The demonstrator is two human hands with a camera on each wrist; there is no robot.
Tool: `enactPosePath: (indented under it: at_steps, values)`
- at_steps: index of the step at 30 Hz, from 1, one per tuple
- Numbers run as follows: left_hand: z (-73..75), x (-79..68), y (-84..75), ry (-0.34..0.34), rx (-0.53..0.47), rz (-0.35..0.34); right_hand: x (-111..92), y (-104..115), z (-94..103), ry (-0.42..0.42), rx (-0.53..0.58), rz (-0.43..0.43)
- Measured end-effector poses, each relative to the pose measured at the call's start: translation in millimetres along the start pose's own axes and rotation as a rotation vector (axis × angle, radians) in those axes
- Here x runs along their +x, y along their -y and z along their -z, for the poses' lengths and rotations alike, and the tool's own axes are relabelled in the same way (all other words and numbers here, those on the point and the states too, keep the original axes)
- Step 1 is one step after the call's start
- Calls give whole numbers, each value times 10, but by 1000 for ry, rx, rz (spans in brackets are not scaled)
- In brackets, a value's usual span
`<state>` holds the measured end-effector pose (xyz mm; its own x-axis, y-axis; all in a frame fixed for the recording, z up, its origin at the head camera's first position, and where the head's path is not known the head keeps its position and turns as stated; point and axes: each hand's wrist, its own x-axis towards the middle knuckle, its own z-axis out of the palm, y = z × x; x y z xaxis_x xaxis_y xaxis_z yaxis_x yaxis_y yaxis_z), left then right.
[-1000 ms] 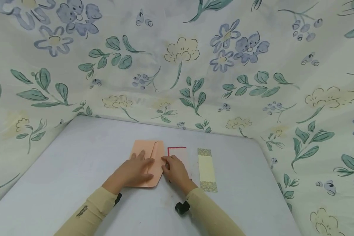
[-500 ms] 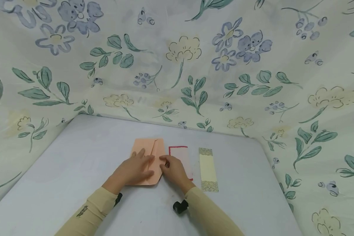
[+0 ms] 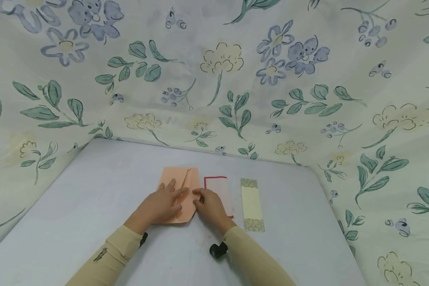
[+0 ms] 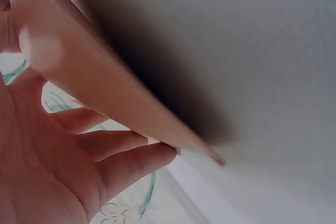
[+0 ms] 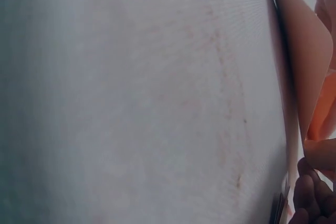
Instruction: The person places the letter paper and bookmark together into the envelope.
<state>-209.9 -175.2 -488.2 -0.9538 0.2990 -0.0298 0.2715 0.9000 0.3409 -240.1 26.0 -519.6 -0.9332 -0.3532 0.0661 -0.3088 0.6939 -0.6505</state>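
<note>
A peach paper envelope (image 3: 173, 174) lies on the table with a slanting flap edge down its middle. My left hand (image 3: 161, 204) rests on its left and middle part, fingers spread over the flap. At the right edge, my right hand (image 3: 212, 206) pinches the paper between thumb and curled index finger. In the left wrist view, the envelope (image 4: 105, 82) shows edge-on beside the palm of the left hand (image 4: 52, 156). The right wrist view shows the envelope's side (image 5: 307, 45) bulging a little, with the right hand's curled fingers (image 5: 310, 192) at its lower edge.
Partly behind the right hand lies a pale card (image 3: 218, 184) with a red border. Farther right is a cream strip (image 3: 251, 198) with patterned ends. A floral cloth (image 3: 221, 79) rises behind the white table (image 3: 289, 198). Dark wrist cameras (image 3: 219, 251) hang by the sleeves.
My right hand has shifted slightly left onto the envelope's edge, uncovering more of the red-bordered card. My left thumb has moved slightly up the paper; the left hand otherwise stays in place.
</note>
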Motion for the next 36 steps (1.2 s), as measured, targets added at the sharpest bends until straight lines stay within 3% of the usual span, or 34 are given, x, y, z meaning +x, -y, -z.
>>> enactPosePath:
  at_steps: [19, 28, 36]
  values:
    - [3, -21, 59, -43, -81, -10, -18, -54, 55, -6, -31, 15]
    - [38, -36, 29, -5, -114, 17, -25, -70, 55, -6, -33, 15]
    - [32, -47, 15, -17, -113, 24, -24, -60, 66, -22, -77, 23]
